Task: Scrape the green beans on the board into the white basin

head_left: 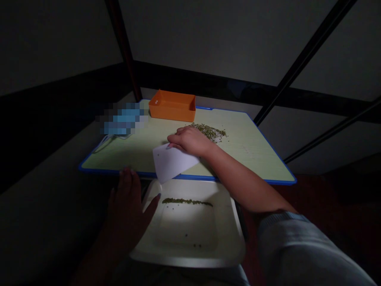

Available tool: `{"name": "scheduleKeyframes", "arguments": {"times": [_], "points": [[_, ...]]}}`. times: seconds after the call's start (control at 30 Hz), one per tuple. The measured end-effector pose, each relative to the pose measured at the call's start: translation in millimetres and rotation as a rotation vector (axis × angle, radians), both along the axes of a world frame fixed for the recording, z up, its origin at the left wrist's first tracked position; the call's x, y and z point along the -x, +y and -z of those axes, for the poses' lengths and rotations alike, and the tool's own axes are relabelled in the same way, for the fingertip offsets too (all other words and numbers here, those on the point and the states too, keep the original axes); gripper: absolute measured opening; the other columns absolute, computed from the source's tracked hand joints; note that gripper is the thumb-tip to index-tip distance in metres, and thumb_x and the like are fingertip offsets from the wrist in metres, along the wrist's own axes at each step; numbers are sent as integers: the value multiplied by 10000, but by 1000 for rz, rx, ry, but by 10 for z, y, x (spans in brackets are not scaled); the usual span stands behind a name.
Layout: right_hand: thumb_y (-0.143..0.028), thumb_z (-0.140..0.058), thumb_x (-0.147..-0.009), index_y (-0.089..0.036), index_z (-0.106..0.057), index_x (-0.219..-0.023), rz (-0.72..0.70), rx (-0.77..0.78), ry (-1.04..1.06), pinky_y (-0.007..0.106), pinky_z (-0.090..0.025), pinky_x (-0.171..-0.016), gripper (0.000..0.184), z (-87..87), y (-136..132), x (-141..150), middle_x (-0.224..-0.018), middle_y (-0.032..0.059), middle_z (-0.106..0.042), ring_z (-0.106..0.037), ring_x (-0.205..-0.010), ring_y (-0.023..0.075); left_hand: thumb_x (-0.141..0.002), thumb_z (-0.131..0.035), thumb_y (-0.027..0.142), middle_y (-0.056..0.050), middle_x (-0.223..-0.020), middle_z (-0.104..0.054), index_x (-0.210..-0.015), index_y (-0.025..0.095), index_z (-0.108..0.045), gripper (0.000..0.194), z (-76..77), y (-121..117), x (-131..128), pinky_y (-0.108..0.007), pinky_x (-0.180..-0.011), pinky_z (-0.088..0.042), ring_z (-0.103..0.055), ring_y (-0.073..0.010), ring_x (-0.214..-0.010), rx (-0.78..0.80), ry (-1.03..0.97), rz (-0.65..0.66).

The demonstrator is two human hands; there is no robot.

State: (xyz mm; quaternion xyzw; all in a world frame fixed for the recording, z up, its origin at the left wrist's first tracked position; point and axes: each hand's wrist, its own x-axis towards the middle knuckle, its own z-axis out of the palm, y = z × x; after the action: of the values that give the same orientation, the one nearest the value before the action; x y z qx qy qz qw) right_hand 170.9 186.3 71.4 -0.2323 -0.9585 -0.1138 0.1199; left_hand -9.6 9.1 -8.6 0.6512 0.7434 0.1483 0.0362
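Note:
My right hand (190, 140) is closed around the upper edge of a flat white plastic scraper (174, 161), tilted over the table's near edge. Just beyond this hand lies a spread of small green beans (208, 132), partly hidden by it. Below the edge sits a whitish plastic basin (190, 260), with a line of the same beans along its far side and a few loose ones. My left hand (127, 202) is at the basin's left side, fingers apart, its thumb over the rim and its fingertips near the table edge.
An orange open box (172, 113) stands at the back of the pale table (238, 159), which has a blue edge. A blurred blue item (123, 119) with white cords lies at the left. Dark-banded walls or panels rise behind.

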Motion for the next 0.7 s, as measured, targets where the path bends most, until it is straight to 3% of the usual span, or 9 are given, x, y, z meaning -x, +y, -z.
{"name": "scheduleKeyframes", "arguments": {"times": [0.23,0.37,0.57,0.7], "points": [[-424,-352,-955,-192,-606,-902,-34,46,37,285,-261,-658,348,1,-70,-54,-700,34,-540,-446,-688,154,-774,-230,605,-241,-1530,-158,-1402,-12,-187,882,-37,0,-4,-542,-1109,-226,-106,-315,-1434,-1,1,5],[-425,-332,-959,-185,-562,-850,-17,133,181,265,-266,-654,350,1,-56,-105,-702,18,-506,-438,-685,145,-779,-230,599,-254,-1523,-166,-1392,-23,-206,874,-41,5,-8,-562,-1102,-229,-119,-335,-1429,-17,2,-3],[-422,-256,-975,-177,-507,-823,113,219,514,236,-267,-617,383,-119,10,-290,-707,7,-505,-424,-650,128,-792,-273,598,-264,-1519,-168,-1396,-6,-206,857,-18,16,27,-548,-1115,-226,-104,-328,-1433,-30,-29,14],[-440,-351,-944,-173,-529,-776,262,144,549,242,-241,-598,363,-329,27,-460,-684,11,-512,-421,-642,132,-793,-261,591,-255,-1512,-198,-1403,47,-228,818,25,34,69,-575,-1103,-230,-120,-336,-1430,-78,-21,32]]}}
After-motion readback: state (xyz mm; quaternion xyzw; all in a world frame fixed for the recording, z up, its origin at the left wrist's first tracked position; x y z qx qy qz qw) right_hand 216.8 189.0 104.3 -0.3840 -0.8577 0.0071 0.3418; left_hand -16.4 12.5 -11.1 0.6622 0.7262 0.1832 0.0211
